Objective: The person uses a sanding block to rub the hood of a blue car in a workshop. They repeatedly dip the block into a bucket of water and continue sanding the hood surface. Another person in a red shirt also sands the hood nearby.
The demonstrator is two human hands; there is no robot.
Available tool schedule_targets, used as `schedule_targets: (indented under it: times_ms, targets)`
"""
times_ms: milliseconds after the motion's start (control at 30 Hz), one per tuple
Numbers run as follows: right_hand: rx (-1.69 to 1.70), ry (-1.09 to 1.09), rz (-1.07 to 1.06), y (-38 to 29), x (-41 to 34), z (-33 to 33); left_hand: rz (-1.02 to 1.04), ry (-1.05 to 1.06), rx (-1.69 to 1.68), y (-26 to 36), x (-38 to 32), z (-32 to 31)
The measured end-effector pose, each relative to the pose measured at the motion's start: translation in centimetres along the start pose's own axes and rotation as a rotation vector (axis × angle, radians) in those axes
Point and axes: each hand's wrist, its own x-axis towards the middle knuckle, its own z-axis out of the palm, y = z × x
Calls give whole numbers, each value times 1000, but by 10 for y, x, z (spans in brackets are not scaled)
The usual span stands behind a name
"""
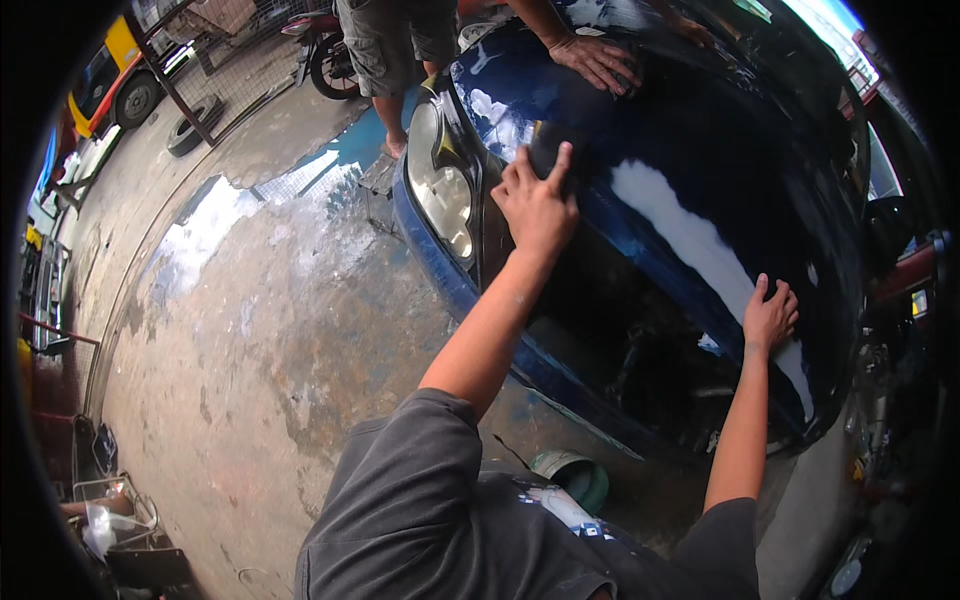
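Note:
My left hand (536, 202) grips a dark sanding pad (553, 146) against the front corner of a dark blue car hood (697, 142), just above the headlight (441, 187). Blur and dark paint obscure the pad's outline. Resting on the hood's front edge, my right hand (770, 313) holds nothing and has its fingers apart. It touches a long strip of whitish filler (679, 217) that runs along that edge. More pale patches (491, 112) show beside the pad. Below the hood, the grille opening (600, 322) is dark.
Across the hood, a co-worker's hand (596, 61) presses on the paint; the person's shorts (397, 45) show beyond the headlight. A green bucket (592, 484) stands below the blue bumper (442, 274). A small stool (379, 176) is by the bumper. Wet concrete floor (247, 337) lies left.

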Motion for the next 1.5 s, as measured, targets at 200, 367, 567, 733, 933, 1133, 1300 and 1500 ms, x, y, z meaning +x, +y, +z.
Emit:
schedule_targets:
  times_ms: [200,367,567,733,933,1133,1300,1500]
  targets:
    - [4,28,-45,1,-2,-2,180,-23,-125,-13,-3,-11]
    - [22,22,-16,-1,-1,-3,-6,-20,-59,15,-6,-6]
    - [19,-5,-9,-2,-3,-7,98,-15,-28,-24,9,-10]
    - [7,-26,10,-8,-3,-12,79,-54,20,-31,-2,-7]
    - [-5,-25,0,-12,-6,-16,-36,-68,51,-59,34,-1]
    - [-9,-47,13,-15,-8,-19,207,-66,-3,-61,32,0]
    - [-9,-31,-1,-16,-10,-21,132,-98,56,-59,36,8]
    - [-13,-60,-6,-17,-12,-24,187,-183,-5,-76,55,9]
